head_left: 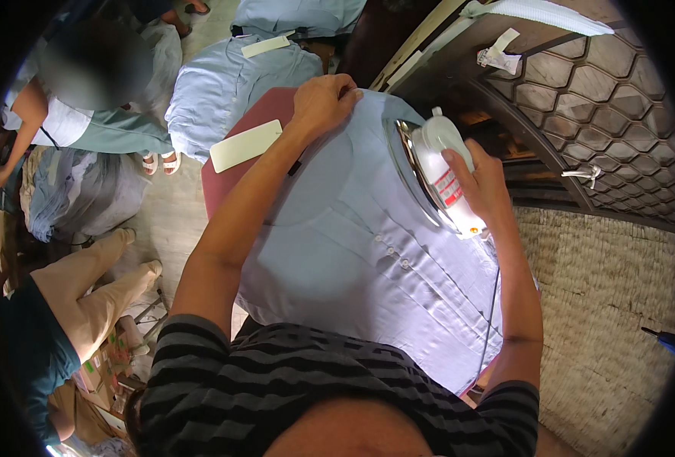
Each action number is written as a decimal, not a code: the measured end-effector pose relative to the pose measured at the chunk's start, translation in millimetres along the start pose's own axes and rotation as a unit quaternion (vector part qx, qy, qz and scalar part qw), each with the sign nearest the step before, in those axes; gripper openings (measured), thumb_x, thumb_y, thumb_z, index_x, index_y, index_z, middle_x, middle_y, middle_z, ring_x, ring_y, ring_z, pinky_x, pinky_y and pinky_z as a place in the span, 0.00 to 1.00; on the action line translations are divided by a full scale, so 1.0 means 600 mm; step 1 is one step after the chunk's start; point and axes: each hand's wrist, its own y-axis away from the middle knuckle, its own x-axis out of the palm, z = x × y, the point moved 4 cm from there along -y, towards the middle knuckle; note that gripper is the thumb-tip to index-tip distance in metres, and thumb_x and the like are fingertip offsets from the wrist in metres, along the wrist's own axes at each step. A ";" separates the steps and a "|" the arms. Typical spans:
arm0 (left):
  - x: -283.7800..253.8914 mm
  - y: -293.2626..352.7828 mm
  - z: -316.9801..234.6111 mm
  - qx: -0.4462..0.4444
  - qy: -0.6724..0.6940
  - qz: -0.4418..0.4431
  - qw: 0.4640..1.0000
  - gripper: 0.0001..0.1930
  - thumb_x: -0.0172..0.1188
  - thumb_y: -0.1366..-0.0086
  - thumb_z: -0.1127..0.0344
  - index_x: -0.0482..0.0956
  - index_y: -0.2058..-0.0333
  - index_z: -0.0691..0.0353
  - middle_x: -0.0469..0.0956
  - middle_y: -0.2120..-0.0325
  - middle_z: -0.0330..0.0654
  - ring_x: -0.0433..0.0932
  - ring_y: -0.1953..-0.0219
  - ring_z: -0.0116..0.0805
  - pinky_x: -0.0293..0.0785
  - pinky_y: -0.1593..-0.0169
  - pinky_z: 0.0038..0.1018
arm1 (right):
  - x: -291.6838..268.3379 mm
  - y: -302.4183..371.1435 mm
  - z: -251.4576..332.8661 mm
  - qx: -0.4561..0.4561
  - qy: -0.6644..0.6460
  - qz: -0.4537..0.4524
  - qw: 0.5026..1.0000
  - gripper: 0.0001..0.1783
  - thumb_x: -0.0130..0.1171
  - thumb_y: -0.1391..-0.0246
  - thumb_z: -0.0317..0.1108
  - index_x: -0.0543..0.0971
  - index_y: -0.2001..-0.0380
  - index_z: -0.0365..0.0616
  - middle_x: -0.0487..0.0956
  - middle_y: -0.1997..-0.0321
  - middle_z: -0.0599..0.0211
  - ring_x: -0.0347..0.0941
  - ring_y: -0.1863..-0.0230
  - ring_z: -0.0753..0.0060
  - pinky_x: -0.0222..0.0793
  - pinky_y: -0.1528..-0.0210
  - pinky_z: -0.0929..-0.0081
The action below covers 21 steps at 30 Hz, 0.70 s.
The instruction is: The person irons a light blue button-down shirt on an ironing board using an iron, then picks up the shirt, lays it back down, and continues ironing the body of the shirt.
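A light blue buttoned garment (pixel 315 266) with pleats and small white buttons lies spread over a maroon-covered ironing board (pixel 261 108). My right hand (pixel 484 181) is wrapped round the handle of a white iron (pixel 443 156), which stands at the garment's right side with its shiny metal base tilted toward the left. A small orange light glows at its rear. At the far edge, my left hand (pixel 324 105) is closed, its fingertips pinching the cloth. Beside my left forearm lies a long cream tag (pixel 246 145). A dark cord (pixel 492 316) runs down by my right forearm.
More light blue garments (pixel 223 80) with a cream tag (pixel 266 46) are stacked beyond the board. At right stands a dark metal lattice gate (pixel 574 99) above rough flooring (pixel 596 297). Two people work at left, near bundled clothes in clear plastic (pixel 86 190).
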 end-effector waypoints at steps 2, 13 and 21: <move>-0.008 -0.001 -0.001 0.018 -0.002 -0.010 1.000 0.12 0.60 0.39 0.56 0.84 0.67 0.58 0.82 0.72 0.47 0.80 0.63 0.49 0.74 0.59 0.43 | 0.008 -0.037 0.019 -0.064 0.003 -0.018 0.998 0.25 0.59 0.41 0.51 0.72 0.72 0.34 0.75 0.78 0.42 0.73 0.77 0.45 0.68 0.72 0.62; -0.038 0.095 0.014 0.039 -0.048 -0.079 0.995 0.09 0.64 0.44 0.68 0.79 0.65 0.64 0.78 0.71 0.46 0.78 0.71 0.44 0.72 0.66 0.36 | 0.049 -0.136 0.090 -0.092 0.035 0.021 0.995 0.33 0.54 0.41 0.61 0.78 0.65 0.34 0.80 0.71 0.42 0.78 0.67 0.41 0.72 0.62 0.56; -0.043 0.099 0.039 0.040 0.020 -0.147 0.988 0.04 0.64 0.46 0.72 0.79 0.72 0.64 0.73 0.73 0.46 0.76 0.70 0.46 0.71 0.67 0.38 | 0.033 -0.092 0.061 -0.061 0.009 0.052 0.997 0.27 0.57 0.41 0.55 0.78 0.65 0.36 0.79 0.74 0.44 0.76 0.72 0.43 0.70 0.65 0.58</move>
